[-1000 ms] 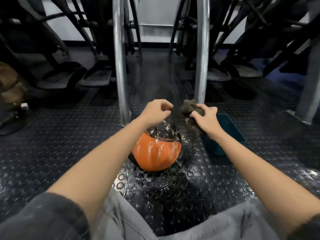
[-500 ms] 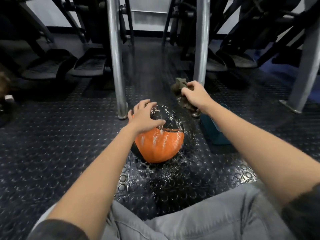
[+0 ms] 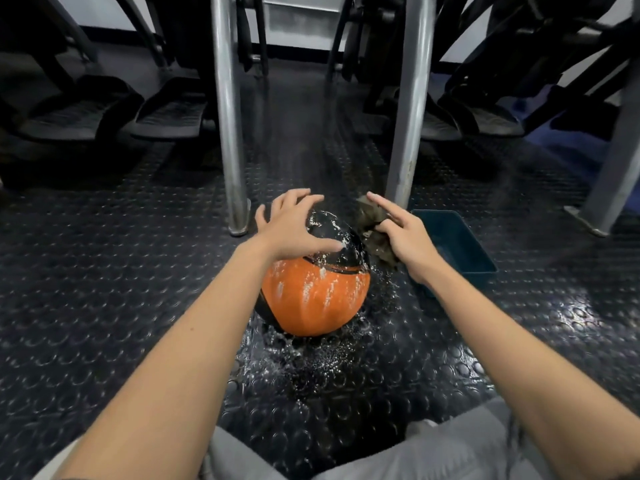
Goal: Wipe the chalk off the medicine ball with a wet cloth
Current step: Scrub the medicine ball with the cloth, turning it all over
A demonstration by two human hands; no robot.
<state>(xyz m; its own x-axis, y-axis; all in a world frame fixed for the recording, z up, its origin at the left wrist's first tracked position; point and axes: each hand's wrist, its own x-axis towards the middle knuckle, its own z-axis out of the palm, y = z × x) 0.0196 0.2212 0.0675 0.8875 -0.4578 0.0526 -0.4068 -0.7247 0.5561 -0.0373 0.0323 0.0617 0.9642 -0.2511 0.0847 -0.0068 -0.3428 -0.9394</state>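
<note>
The orange and black medicine ball sits on the wet studded rubber floor, streaked with white chalk on its orange front and black top. My left hand rests on the ball's top left with its fingers spread. My right hand grips a dark, crumpled wet cloth, index finger stretched out, and holds it against the ball's upper right side.
A blue tub stands on the floor just right of the ball, behind my right wrist. Two metal posts rise close behind the ball. Water and chalk specks spread in front of it. Machine pedals line the back.
One second ago both hands held the cloth above the ball. My left hand has since let go and settled on the ball's top; my right hand swung the cloth away, then back against the ball's side.
</note>
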